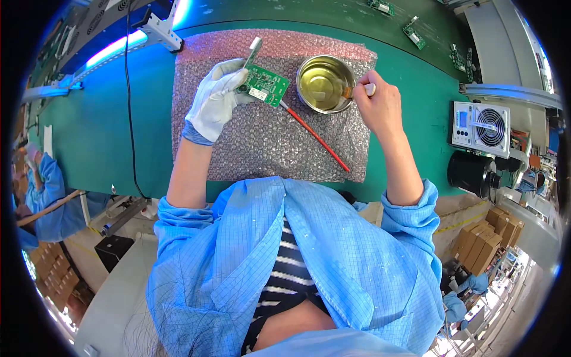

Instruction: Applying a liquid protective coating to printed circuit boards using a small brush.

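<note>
My left hand [213, 101], in a white glove, grips a green circuit board [267, 85] by its left edge, above the bubble wrap. A white part [253, 50] sticks up from the board's upper corner. To the right stands a round metal bowl [302, 98] with clear yellowish liquid in it. My bare right hand [379, 102] is closed round the pale handle of a brush [348, 92] at the bowl's right rim; its brownish end reaches over the liquid. A thin red stick [315, 137] lies slanted on the wrap, its upper end close to the board.
Bubble wrap [238, 154] covers the middle of the green bench. Several circuit boards [413, 35] lie on the dark strip beyond. A white fan unit [480, 128] stands right. A black cable [129, 107] hangs at left beside a blue-lit frame [119, 50]. Another person's blue sleeve [50, 190] shows far left.
</note>
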`<state>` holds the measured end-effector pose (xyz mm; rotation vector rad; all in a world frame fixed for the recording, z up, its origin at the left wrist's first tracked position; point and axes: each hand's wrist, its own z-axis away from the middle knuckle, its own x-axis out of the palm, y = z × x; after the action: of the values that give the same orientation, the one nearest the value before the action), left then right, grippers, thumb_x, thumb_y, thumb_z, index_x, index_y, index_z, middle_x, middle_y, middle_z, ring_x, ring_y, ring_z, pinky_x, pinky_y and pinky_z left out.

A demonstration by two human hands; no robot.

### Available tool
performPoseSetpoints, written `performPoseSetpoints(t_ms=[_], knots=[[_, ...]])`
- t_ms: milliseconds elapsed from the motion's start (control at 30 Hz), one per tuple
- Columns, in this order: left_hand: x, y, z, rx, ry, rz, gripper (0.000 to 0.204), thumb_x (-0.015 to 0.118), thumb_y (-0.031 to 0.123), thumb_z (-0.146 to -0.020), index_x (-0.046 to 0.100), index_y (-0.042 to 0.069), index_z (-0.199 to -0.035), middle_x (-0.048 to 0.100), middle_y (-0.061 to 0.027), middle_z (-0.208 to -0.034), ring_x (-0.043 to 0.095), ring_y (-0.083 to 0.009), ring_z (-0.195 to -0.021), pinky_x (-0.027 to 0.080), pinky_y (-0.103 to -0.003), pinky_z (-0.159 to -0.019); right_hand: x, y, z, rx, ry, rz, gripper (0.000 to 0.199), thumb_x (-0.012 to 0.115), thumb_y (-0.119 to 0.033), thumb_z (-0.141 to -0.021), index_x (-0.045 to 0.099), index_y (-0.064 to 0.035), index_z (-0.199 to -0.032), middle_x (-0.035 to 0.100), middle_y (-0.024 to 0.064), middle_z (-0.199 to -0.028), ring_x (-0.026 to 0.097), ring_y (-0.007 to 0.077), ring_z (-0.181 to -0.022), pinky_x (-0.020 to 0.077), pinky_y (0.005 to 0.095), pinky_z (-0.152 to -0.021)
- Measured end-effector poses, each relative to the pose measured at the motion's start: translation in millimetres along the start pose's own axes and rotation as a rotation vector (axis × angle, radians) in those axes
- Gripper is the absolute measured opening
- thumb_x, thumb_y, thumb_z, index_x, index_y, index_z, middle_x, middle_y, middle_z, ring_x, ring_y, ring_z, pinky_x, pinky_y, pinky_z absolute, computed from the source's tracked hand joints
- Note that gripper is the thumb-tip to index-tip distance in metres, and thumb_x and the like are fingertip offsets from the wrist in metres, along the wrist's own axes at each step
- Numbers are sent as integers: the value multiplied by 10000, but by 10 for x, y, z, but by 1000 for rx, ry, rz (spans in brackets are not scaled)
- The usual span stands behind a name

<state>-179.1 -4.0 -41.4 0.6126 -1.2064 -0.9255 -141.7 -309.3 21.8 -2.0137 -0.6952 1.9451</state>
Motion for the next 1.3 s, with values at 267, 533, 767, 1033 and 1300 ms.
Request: performPoseSetpoints(t_ms=[267,533,767,1033,1300], knots=[[206,138,-132,36,15,8,403,596,206,-930,474,-37,-1227,619,-134,-1081,660,-230,-942,574,-350,-775,-129,51,-17,25,25,-145,138,581,-155,-794,623,-27,-824,590,76,-604,566,161,-549,434,313,-531],[370,226,-242,52,-151,-110,433,649,226,-889,538,-36,-1216,636,-115,-1084,643,-203,-984,550,-346,-819,-227,134,30,4,97,-765,123,615,-140,-904,638,-19,-894,576,-8,-729,513,47,-627,380,195,-524],[542,336,-228,33,-237,-443,402,658,281,-865,627,-3,-1149,629,-114,-1106,636,-219,-1010,577,-345,-772,-353,41,1,-24,-120,-947,194,667,-185,-895,651,-2,-958,585,19,-746,516,62,-644,401,207,-540],[495,222,-349,140,-335,-612,353,638,262,-872,654,24,-1132,655,-71,-1041,617,-148,-978,530,-300,-821,-286,-107,-115,-292,-322,-866,217,676,-187,-895,663,-12,-1022,587,-17,-799,485,48,-676,373,197,-579],[702,345,-229,-52,-270,-550,410,660,286,-858,628,-13,-1138,629,-115,-1074,648,-203,-954,586,-348,-744,-158,-112,-91,-221,-281,-791,195,659,-193,-908,662,-28,-1012,587,-28,-782,480,34,-663,376,195,-569]])
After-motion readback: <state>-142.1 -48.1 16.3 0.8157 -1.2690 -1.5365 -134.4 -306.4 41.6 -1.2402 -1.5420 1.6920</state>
